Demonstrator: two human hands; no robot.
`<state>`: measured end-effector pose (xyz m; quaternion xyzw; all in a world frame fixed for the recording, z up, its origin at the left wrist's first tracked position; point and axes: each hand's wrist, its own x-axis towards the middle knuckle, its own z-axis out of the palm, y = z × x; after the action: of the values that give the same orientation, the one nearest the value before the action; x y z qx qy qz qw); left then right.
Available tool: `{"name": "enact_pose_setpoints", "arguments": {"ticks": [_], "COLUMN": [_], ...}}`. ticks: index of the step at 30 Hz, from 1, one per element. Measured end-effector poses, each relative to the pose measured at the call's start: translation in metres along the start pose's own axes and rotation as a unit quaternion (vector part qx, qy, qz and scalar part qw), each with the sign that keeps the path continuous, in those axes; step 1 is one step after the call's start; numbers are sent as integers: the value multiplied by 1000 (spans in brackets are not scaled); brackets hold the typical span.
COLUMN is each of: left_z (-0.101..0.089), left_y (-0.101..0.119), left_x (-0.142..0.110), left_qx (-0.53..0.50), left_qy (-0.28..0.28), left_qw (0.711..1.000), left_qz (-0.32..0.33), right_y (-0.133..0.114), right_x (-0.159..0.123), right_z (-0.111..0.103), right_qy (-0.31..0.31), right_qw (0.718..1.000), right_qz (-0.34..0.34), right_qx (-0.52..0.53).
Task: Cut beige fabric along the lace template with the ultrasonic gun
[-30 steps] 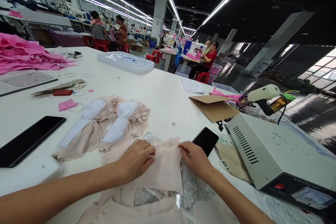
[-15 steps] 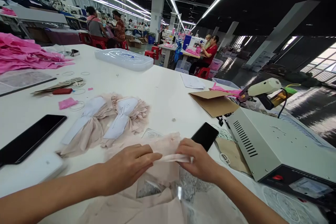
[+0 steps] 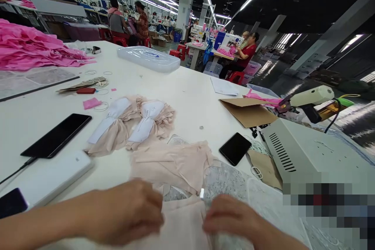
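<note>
No wording can be read. Small dark print on the white paper bands [image 3: 146, 120] around two beige fabric bundles [image 3: 165, 119] is illegible, as is a faint mark on the white power bank [image 3: 57, 177].

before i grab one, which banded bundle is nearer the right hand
The right bundle, just beyond the flat beige cloth; the left bundle lies farther left, toward the cabled phone.
</note>
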<state>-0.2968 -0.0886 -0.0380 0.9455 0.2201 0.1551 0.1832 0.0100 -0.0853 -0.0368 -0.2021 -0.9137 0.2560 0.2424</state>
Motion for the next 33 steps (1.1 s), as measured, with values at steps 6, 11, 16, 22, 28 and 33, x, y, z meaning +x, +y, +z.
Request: {"name": "enact_pose_setpoints", "arguments": {"ticks": [6, 11, 16, 22, 28, 33], "left_z": [9, 30, 31, 25, 20, 21], "left_y": [-61, -87, -83, -62, -40, -39], "left_x": [62, 75, 72, 57, 43, 39], "left_qx": [104, 143, 145, 126, 144, 148], "left_qy": [86, 84, 100, 184, 187, 165], "left_qw": [981, 975, 975, 975, 968, 971], "left_qz": [-141, -146, -135, 16, 83, 84], "right_y": [64, 95, 82, 49, 40, 37], "right_x": [44, 59, 48, 24, 12, 13], "right_z": [-10, 6, 6, 1, 3, 5], "right_qy": [67, 66, 68, 49, 116, 128], "right_qw": [961, 958, 971, 989, 985, 980], "right_qz": [249, 246, 182, 82, 27, 9], "right_qx": [-100, -135, -142, -109, -128, -152]}}
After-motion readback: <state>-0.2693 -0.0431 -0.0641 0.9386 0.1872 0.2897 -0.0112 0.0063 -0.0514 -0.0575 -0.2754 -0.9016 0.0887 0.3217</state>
